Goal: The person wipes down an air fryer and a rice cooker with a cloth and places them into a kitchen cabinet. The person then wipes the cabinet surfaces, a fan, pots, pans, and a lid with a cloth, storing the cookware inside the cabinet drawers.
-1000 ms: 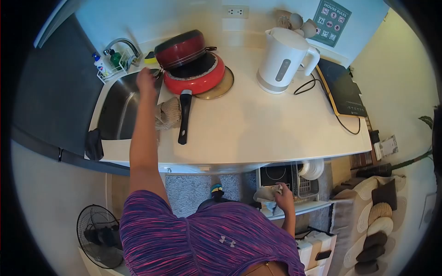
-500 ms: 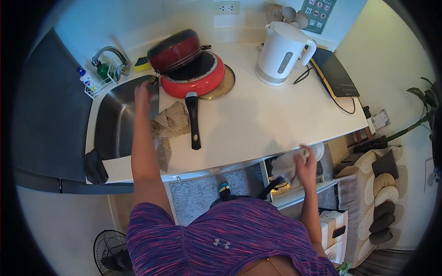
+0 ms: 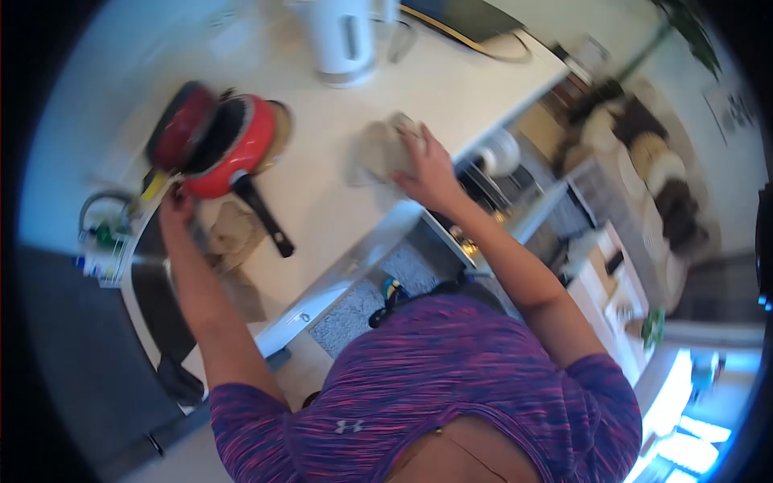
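My left hand (image 3: 177, 203) is closed at the sink's edge, beside the dark red pan (image 3: 183, 129); what it grips is too blurred to name. This pan leans tilted on a bright red pan (image 3: 241, 145), whose black handle (image 3: 264, 216) points toward the counter's front. Under the red pan shows a glass lid (image 3: 279, 137). A beige cloth (image 3: 235, 229) lies near my left forearm. Over the counter, my right hand (image 3: 425, 167) has its fingers closed on a light cloth (image 3: 385, 151).
The white kettle (image 3: 342, 40) stands at the back, near a black cooktop (image 3: 467, 20) with a cord. The sink (image 3: 157, 294) and faucet (image 3: 109, 197) are at left. An open drawer (image 3: 515, 213) with plates (image 3: 501, 153) juts out below the counter (image 3: 338, 201).
The view has turned and is blurred. My right hand has moved with the light cloth from above the open drawer up onto the counter. My left hand stays beside the pans.
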Demonstrator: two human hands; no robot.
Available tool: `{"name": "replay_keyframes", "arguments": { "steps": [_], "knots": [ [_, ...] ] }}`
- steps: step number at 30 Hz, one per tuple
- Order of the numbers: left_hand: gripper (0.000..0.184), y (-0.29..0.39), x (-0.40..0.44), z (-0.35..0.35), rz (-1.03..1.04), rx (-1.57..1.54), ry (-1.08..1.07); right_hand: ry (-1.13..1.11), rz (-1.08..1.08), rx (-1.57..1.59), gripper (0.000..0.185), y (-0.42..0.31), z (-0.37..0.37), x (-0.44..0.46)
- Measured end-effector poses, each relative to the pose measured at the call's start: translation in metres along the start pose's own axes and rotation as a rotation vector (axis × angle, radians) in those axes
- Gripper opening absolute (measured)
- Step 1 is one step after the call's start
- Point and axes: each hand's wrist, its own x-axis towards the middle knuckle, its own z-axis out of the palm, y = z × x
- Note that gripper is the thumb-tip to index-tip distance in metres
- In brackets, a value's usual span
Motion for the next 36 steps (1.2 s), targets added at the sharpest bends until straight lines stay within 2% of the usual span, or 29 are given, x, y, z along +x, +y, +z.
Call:
{"name": "replay_keyframes", "arguments": {
  "steps": [1, 3, 4, 6, 8, 9, 10, 11, 12, 13, 14, 15, 16, 19, 20, 22, 24, 25, 27, 29, 31, 32, 34, 36],
  "knots": [
    [0.018, 0.015, 0.02, -0.016, -0.061, -0.001, -0.087, 0.085, -0.022, -0.005, 0.074, -0.008, -0.005, -0.011],
    [0.018, 0.007, 0.007, 0.003, 0.091, -0.072, 0.056, 0.091, -0.076, 0.021, 0.069, -0.029, -0.018, -0.032],
    [0.018, 0.005, 0.009, 0.007, 0.071, -0.061, 0.051, 0.092, -0.055, 0.013, 0.069, -0.033, -0.023, -0.046],
    [0.019, 0.016, 0.008, 0.003, 0.057, -0.055, 0.04, -0.025, -0.156, 0.219, 0.063, -0.044, -0.028, -0.067],
    [0.019, 0.01, 0.001, 0.021, 0.202, -0.256, 0.096, -0.082, -0.163, 0.219, 0.057, -0.039, -0.029, -0.083],
    [0.019, 0.021, 0.01, 0.013, 0.229, -0.248, -0.016, -0.092, -0.143, 0.221, 0.052, -0.036, -0.029, -0.085],
    [0.019, 0.022, 0.002, 0.026, 0.241, -0.287, 0.013, -0.101, -0.128, 0.23, 0.049, -0.031, -0.026, -0.086],
    [0.02, 0.021, -0.011, 0.044, 0.209, -0.397, -0.023, -0.09, -0.139, 0.26, 0.042, -0.031, -0.03, -0.081],
    [0.021, 0.022, -0.028, 0.057, 0.09, -0.401, -0.085, -0.093, -0.154, 0.312, 0.032, -0.036, -0.034, -0.073],
    [0.022, 0.02, -0.042, 0.068, -0.041, -0.403, -0.149, -0.098, -0.181, 0.323, 0.032, -0.043, -0.037, -0.065],
    [0.022, 0.012, -0.052, 0.078, -0.021, -0.41, -0.149, -0.187, -0.138, 0.388, 0.028, -0.05, -0.04, -0.058],
    [0.022, 0.003, -0.059, 0.09, 0.093, -0.431, -0.058, -0.272, -0.09, 0.447, 0.024, -0.055, -0.039, -0.052],
    [0.022, -0.002, -0.065, 0.102, 0.203, -0.449, 0.029, -0.239, -0.208, 0.435, 0.019, -0.06, -0.03, -0.044],
    [0.021, -0.007, -0.059, 0.114, 0.228, -0.576, -0.001, -0.375, -0.271, 0.509, 0.021, -0.094, 0.003, -0.016],
    [0.024, -0.018, -0.072, 0.13, 0.304, -0.534, 0.053, -0.406, -0.257, 0.506, 0.025, -0.11, 0.018, -0.006],
    [0.022, -0.026, -0.072, 0.137, 0.375, -0.496, 0.039, -0.362, -0.269, 0.42, 0.04, -0.136, 0.059, 0.012],
    [0.017, -0.033, -0.082, 0.148, 0.466, -0.45, 0.013, -0.458, -0.176, 0.297, 0.059, -0.16, 0.09, 0.029],
    [0.017, -0.033, -0.089, 0.148, 0.47, -0.452, 0.001, -0.447, -0.181, 0.294, 0.059, -0.17, 0.098, 0.034],
    [0.016, -0.032, -0.099, 0.144, 0.492, -0.498, -0.102, -0.44, -0.048, 0.317, 0.076, -0.187, 0.111, 0.037],
    [0.02, -0.024, -0.117, 0.14, 0.491, -0.504, -0.094, -0.429, -0.066, 0.346, 0.077, -0.195, 0.127, 0.037],
    [0.016, -0.019, -0.149, 0.137, 0.456, -0.493, -0.234, -0.384, 0.115, 0.372, 0.071, -0.197, 0.14, 0.037],
    [0.022, -0.014, -0.16, 0.129, 0.478, -0.545, -0.264, -0.395, 0.115, 0.375, 0.071, -0.196, 0.135, 0.039],
    [0.023, -0.014, -0.187, 0.118, 0.499, -0.516, -0.317, -0.361, 0.246, 0.483, 0.064, -0.187, 0.123, 0.048],
    [0.028, -0.014, -0.219, 0.11, 0.531, -0.483, -0.41, -0.318, 0.201, 0.51, 0.062, -0.173, 0.121, 0.051]
  ]
}}
